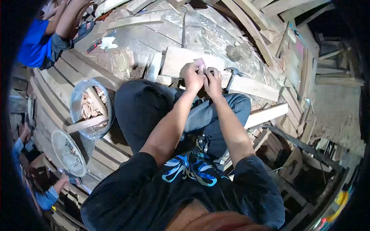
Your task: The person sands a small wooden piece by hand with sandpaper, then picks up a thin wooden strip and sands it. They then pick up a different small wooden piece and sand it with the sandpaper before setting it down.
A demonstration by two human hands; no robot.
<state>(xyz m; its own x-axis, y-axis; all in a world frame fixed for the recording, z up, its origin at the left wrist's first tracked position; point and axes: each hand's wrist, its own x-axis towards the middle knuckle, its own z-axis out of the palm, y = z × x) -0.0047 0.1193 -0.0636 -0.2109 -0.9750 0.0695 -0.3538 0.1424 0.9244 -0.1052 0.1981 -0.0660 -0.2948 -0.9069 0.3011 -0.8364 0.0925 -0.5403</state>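
My left hand is closed with its fingertips on a small, thin pinkish piece, perhaps paper. My right hand is right beside it, its bent fingers pinching at the same piece's lower edge. Both hands are over a pale wooden board in front of my crossed legs. A claw hammer rests just right of my right hand, on the wood. Another pale plank stretches off to the right. What lies under my palms is hidden.
Left of my knee is a bucket of wood offcuts, with a second round container beside it. Another person in blue sits at upper left, near a red-handled tool. Loose timber curves along the upper right.
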